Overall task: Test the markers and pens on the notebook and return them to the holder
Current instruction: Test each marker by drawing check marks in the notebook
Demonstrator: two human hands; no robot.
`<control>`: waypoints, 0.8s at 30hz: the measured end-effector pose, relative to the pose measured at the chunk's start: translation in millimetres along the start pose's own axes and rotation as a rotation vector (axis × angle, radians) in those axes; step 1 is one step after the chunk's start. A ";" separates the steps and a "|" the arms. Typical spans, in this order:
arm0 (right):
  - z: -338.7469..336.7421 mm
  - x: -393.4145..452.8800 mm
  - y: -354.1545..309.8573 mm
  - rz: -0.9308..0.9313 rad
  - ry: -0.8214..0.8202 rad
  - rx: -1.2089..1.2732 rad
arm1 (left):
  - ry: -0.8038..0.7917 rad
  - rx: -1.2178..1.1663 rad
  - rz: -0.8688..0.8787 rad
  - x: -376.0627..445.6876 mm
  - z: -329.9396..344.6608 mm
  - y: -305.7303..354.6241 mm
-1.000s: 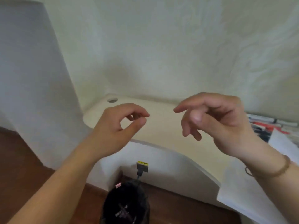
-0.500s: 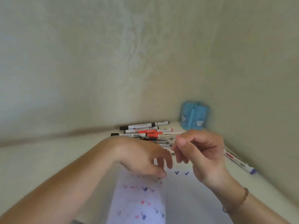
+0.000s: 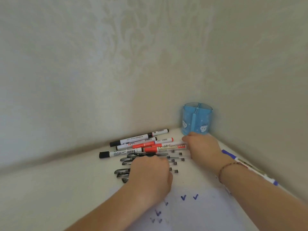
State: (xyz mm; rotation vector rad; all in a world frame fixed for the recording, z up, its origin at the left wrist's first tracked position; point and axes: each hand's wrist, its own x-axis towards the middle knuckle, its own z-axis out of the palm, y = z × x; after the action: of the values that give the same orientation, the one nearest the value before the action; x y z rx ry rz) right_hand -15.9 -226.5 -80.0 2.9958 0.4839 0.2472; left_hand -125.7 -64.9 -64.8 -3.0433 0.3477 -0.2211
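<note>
Left hand lies knuckles-up on the black pens; grip not discernible. Right hand touches the ends of the red markers; fingers hidden. Blue holder just beyond right hand. Notebook beneath both wrists on tabletop.

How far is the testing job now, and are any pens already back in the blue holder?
Some testing looks done: blue check marks are on the notebook page. In hand: the left hand lies on the black pens, the right hand at the markers; neither grip is visible. Left: the blue holder shows nothing inside, so all need returning.
</note>
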 end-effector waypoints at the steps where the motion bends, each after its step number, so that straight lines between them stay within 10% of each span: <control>1: 3.8 3.7 -0.1 -0.002 0.002 -0.010 | 0.043 -0.036 0.010 2.1 1.6 -3.2; 10: -30.2 -29.6 23.2 0.040 0.335 0.143 | 0.392 -0.224 0.058 12.8 12.4 -8.8; 15: -60.4 -109.0 16.3 0.042 0.428 1.013 | 0.552 -0.284 0.167 1.5 -1.2 -0.6; 19: -46.4 -121.4 5.6 0.016 0.280 1.747 | 0.525 -0.449 0.334 -6.6 -2.0 9.0; 24: -31.6 -120.7 -7.5 -0.057 0.105 1.683 | 0.311 -0.505 0.556 -7.7 2.4 9.8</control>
State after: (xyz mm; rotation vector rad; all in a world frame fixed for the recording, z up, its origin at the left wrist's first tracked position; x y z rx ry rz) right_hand -136.8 -255.8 -67.2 4.5279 1.2826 -0.1323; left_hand -134.9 -72.5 -69.0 -3.1927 1.4381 -0.6497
